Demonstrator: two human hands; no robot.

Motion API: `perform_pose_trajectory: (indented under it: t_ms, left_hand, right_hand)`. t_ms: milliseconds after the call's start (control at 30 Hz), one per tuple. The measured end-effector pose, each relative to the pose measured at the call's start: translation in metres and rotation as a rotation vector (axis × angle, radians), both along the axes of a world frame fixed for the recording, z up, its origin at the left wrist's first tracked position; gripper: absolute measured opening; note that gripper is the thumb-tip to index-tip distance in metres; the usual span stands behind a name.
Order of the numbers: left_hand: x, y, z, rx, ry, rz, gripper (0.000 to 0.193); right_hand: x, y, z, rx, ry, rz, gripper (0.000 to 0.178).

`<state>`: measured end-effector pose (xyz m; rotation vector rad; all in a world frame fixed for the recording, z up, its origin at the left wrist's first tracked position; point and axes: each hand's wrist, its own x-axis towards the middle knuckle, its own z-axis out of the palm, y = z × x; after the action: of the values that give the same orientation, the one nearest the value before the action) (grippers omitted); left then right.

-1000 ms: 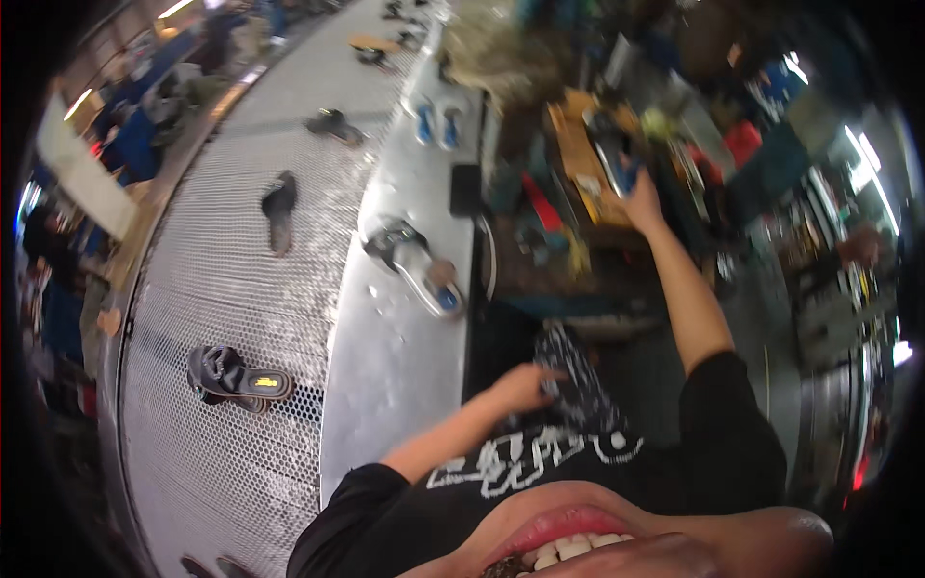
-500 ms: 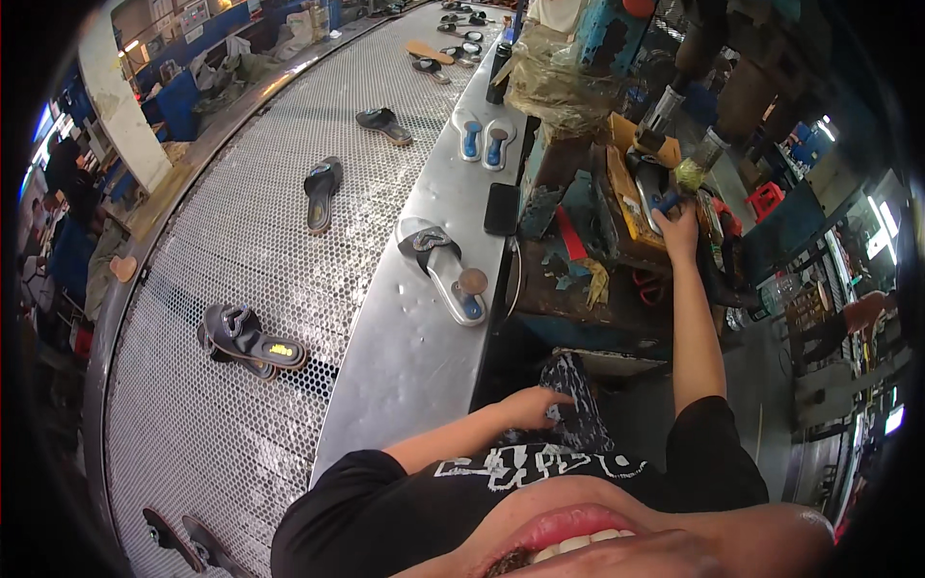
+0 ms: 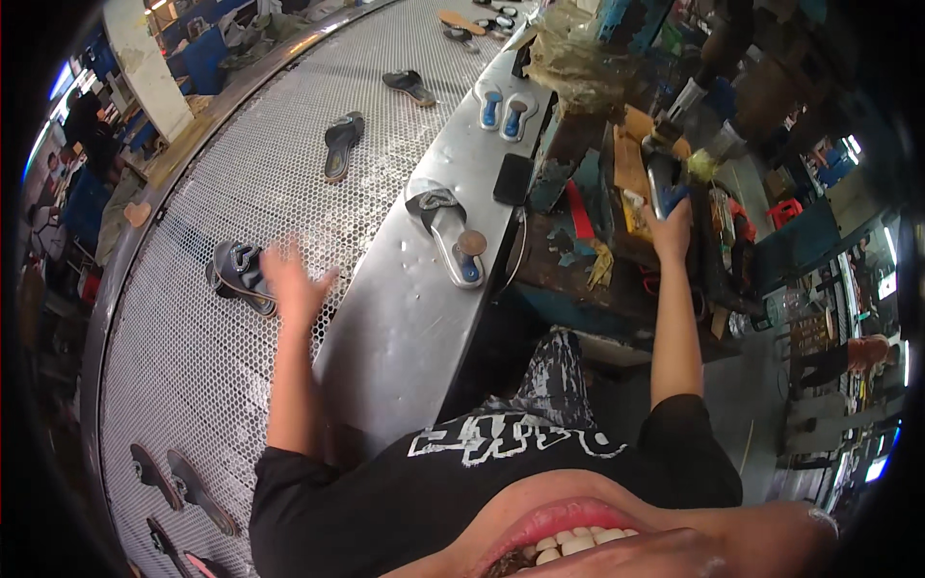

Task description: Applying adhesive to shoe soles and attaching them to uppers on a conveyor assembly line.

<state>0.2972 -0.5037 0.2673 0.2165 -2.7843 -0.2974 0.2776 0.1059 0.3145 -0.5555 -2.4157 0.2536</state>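
Note:
My left hand [image 3: 297,279], smeared by motion, reaches over the mesh surface [image 3: 202,371] with its fingers apart. Just beside its fingertips lies a stacked pair of black slide sandals [image 3: 236,268] with a decorated strap. Far over on the right, my right hand [image 3: 672,223] is closed round the heel end of a dark sandal [image 3: 663,178] with blue at its heel, held at a machine. The sandal's toe end is partly hidden by the machine. Between my arms, on the metal ledge [image 3: 395,332], rests a silver-soled sandal [image 3: 451,241] with a brown disc on its heel.
Farther up the ledge lie two pale soles [image 3: 503,111] with blue heels and a black phone [image 3: 514,180]. More sandals [image 3: 343,146] are spread over the mesh, several at the lower left [image 3: 198,491]. A red strip [image 3: 579,209] lies on the worn machine bench.
My left hand has gone from my lap out to the black sandals on the mesh. My right hand stays at the machine. The view has shifted, and the mesh's sandals appear farther up.

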Motion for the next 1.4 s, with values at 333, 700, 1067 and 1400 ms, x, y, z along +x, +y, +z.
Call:
perform_pose_trajectory:
  t_ms: [333, 700, 1067, 1400]
  left_hand:
    - [0.008, -0.080, -0.076, -0.061, 0.102, 0.168, 0.092]
    - [-0.044, -0.075, -0.095, 0.192, 0.013, 0.712, 0.104]
    - [0.025, -0.124, -0.048, 1.180, -0.001, -0.057, 0.040]
    - [0.137, 0.137, 0.022, 2.463, -0.649, -0.621, 0.080]
  right_hand:
    - [0.003, 0.010, -0.028, -0.097, -0.015, 0.086, 0.088]
    - [-0.014, 0.055, -0.049, 0.003, 0.105, 0.153, 0.081]
    - [0.023, 0.000, -0.011, -0.158, 0.013, -0.013, 0.077]
    - [0.132, -0.226, -0.028, -0.921, 0.354, 0.667, 0.067]
